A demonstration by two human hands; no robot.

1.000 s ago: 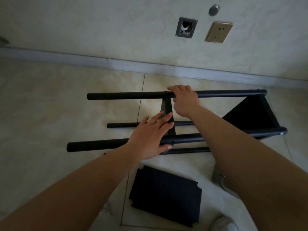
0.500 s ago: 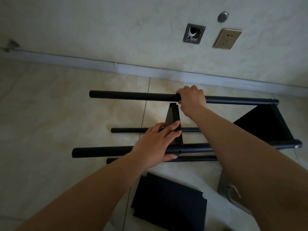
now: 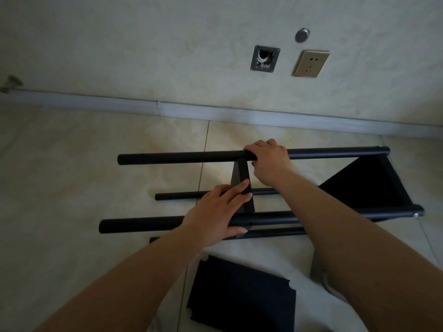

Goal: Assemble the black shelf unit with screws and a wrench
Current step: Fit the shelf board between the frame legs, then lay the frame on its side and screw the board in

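Pale glossy floor tiles (image 3: 72, 178) run up to a grey skirting board, and above it the wall carries a brass-coloured socket (image 3: 311, 63) beside an open wall box (image 3: 264, 59). Taking the shelf frame (image 3: 251, 190) as landmark, it lies on its side on the floor below the socket, four black tubes running left to right. At the frame's right end one shelf panel (image 3: 374, 185) is already seated between the tubes, with a pale screw head showing on the near tube's tip. Midway along the frame a second panel (image 3: 242, 180) stands edge-on between the far upper tube (image 3: 182, 158) and the near upper tube (image 3: 143, 225). The right hand (image 3: 269, 164) has its grip curled round the far upper tube just where that panel meets it. The left hand (image 3: 217, 215) lies with fingers nearly straight across the near upper tube, fingertips against the middle panel, holding nothing. A third panel (image 3: 242, 298) lies loose on the floor on the near side of the frame, not yet fitted. No wrench or loose screws can be made out. I judge the job roughly a third done: one shelf fixed, one being lined up with its holes and probably not screwed, one waiting, and the frame's left end bare.
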